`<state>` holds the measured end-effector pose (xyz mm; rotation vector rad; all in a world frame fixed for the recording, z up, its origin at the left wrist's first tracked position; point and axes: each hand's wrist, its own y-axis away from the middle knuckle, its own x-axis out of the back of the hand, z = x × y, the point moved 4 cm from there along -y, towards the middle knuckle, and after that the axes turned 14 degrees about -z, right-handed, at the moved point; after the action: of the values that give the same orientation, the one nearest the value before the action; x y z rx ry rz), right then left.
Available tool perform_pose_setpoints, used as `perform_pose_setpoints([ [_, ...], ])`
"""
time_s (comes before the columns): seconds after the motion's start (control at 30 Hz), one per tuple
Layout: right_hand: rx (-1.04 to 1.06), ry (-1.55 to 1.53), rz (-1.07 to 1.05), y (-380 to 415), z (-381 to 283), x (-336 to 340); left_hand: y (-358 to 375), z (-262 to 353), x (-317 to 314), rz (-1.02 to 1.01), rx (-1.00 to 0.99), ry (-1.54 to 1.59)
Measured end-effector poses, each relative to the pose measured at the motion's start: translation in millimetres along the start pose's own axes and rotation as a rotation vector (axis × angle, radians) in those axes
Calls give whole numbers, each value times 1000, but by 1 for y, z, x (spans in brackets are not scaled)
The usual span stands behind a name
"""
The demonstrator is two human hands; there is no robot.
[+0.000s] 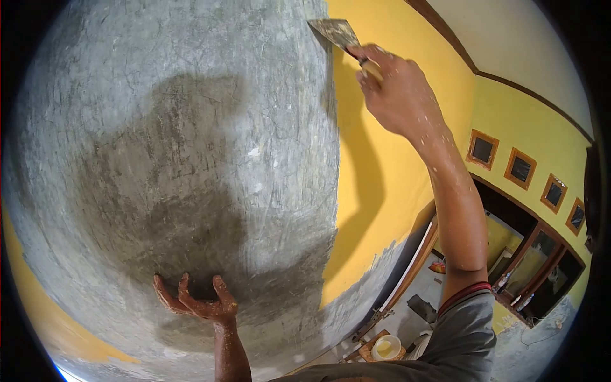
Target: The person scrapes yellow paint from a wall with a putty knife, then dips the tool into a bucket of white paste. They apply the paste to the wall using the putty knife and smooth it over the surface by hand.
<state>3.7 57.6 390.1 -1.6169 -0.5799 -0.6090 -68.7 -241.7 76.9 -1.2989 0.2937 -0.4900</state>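
My right hand (396, 89) is closed round the handle of a putty knife (336, 32), raised high at the upper middle of the view. The blade lies at the border between the bare grey wall (273, 127) and the yellow paint (363, 159). Lower down, my left hand (200, 302) has its fingers spread and bent, with the fingertips against the grey wall and nothing held. Pale flecks dot both hands and my right forearm. A dark shadow of my head and arm falls across the wall.
Below right, a white bowl (386, 347) stands on a small wooden piece near the floor. Several small framed openings (483, 150) line the yellow-green wall on the right, above a wooden window frame (541, 264). A brown strip edges the ceiling (528, 38).
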Motion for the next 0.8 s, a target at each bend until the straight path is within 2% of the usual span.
perform_pose_setpoints([
  [0.03,2,-1,3,1,3,-2,1,-1,-1,2,1,16],
  [0.1,146,-67,82,7,7,-10,1,-2,0,17,-1,37],
  [0.2,201,47,33,56,17,-39,0,-4,1,50,7,68],
  [0.23,263,-46,42,67,14,-48,3,-6,0,25,14,45],
  [0.27,210,-103,44,73,3,-53,5,-6,-1,-17,18,22],
  [0.4,203,166,192,17,-28,-35,3,-1,0,7,38,25],
  [0.47,171,148,264,-37,-35,-3,3,-3,0,27,22,26],
  [0.53,167,101,240,-68,-39,42,1,-4,-1,33,13,28],
  [0.63,141,84,147,-46,-35,48,3,-7,1,14,6,29],
  [0.67,182,230,150,-31,-31,33,3,-8,1,9,9,28],
  [0.73,554,255,411,-4,-16,-6,1,-9,3,-11,22,10],
  [0.77,568,261,408,-6,-24,-1,2,-6,3,-33,27,-13],
  [0.8,397,212,312,-14,-30,5,3,-5,5,-33,28,-17],
])
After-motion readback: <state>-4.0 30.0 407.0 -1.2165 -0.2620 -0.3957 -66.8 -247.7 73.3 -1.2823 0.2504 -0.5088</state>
